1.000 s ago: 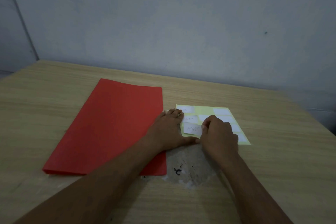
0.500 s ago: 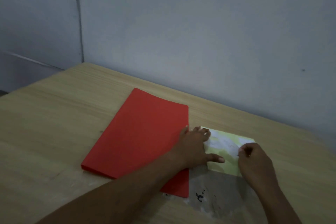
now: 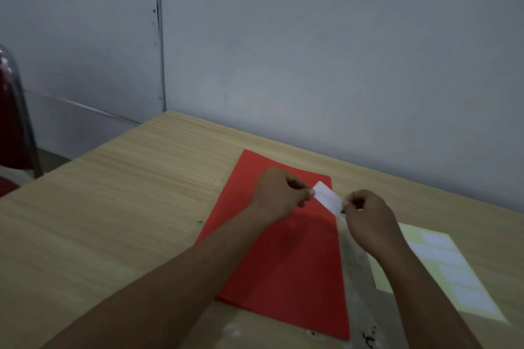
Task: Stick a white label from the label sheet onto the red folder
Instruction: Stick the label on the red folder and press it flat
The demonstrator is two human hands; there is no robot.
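Partly arm-hidden label sheet (image 3: 442,258)

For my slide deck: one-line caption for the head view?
Both hands hold a white label over the red folder.

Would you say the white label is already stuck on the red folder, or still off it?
Still off. The white label is pinched between the left hand and right hand, tilted above the red folder.

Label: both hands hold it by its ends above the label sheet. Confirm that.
Wrong spot. In the head view, the left hand and right hand hold the label above the red folder; the label sheet lies apart, rightward.
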